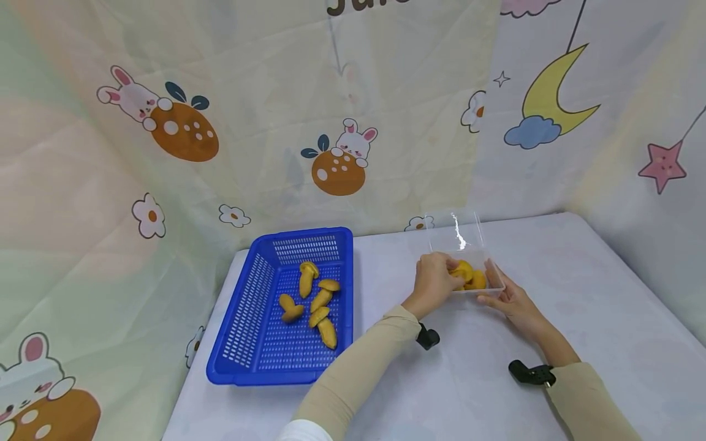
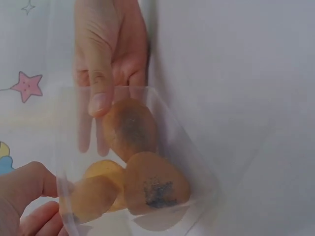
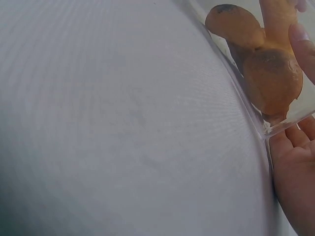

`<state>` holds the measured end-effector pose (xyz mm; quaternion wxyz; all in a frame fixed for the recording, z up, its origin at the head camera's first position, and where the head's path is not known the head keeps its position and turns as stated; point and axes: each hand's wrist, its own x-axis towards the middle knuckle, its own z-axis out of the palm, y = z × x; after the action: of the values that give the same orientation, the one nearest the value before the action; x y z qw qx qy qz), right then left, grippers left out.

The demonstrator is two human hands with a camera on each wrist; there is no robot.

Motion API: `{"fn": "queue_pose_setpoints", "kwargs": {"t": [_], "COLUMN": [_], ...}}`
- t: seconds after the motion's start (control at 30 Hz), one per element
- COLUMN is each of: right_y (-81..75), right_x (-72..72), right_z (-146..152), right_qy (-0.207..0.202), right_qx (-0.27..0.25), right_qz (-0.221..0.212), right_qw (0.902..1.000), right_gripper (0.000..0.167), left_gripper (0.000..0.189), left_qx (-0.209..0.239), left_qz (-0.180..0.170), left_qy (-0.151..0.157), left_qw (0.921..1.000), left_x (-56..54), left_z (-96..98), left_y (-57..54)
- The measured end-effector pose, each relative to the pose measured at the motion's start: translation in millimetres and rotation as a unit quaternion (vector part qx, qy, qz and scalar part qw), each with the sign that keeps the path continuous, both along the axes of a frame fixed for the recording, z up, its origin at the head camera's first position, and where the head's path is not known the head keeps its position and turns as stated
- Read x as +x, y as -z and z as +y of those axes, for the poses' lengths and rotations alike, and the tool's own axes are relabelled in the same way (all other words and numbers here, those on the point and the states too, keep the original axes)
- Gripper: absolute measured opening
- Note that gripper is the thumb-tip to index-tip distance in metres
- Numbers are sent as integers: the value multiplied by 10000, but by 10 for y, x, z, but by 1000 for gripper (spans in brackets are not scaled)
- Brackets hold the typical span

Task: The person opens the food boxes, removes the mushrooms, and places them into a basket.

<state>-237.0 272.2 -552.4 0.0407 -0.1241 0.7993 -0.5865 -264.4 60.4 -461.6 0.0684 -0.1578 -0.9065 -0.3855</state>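
A clear plastic box (image 1: 477, 290) with its lid (image 1: 453, 231) raised at the back stands on the table's right part. Inside lie several yellow-brown mushrooms (image 1: 475, 280), their dark-marked caps (image 2: 156, 184) showing through the wall. My left hand (image 1: 432, 282) reaches in from the left, fingers bent around a mushroom (image 2: 91, 196) at that side. At the front right corner my right hand (image 1: 515, 306) grips the box, thumb at the front and fingers along the side wall. In the right wrist view the right hand (image 3: 298, 172) shows only partly.
A blue perforated basket (image 1: 226, 367) stands to the left, holding several loose mushrooms (image 1: 326, 332). White cloth covers the table (image 1: 584, 288). A printed curtain (image 1: 265, 122) hangs behind. Each wrist carries a black camera mount (image 1: 531, 372).
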Motion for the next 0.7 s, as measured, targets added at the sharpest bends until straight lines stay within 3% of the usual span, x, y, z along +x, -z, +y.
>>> {"fn": "queue_pose_setpoints", "kwargs": {"t": [0.2,0.47,0.7], "right_y": [8,10,-6], "right_x": [3,-2,-6], "right_z": [3,1,4], "right_qy": [-47,-35,6], "right_qx": [-67,-3,13], "right_qz": [7,21,-47], "right_qw": [10000,10000,10000], "right_gripper": [91,91,91], "left_gripper": [19,17,10], "left_qx": [809,1706,1918], "left_qz": [-567,-1196,-1395], "left_qy": [-78,-460,-622], "left_qw": [9951,9770,9695], "left_x": [-39,-84,-159], "left_z": [-40,-113,-243], "left_y": [-21,-143,-301]}}
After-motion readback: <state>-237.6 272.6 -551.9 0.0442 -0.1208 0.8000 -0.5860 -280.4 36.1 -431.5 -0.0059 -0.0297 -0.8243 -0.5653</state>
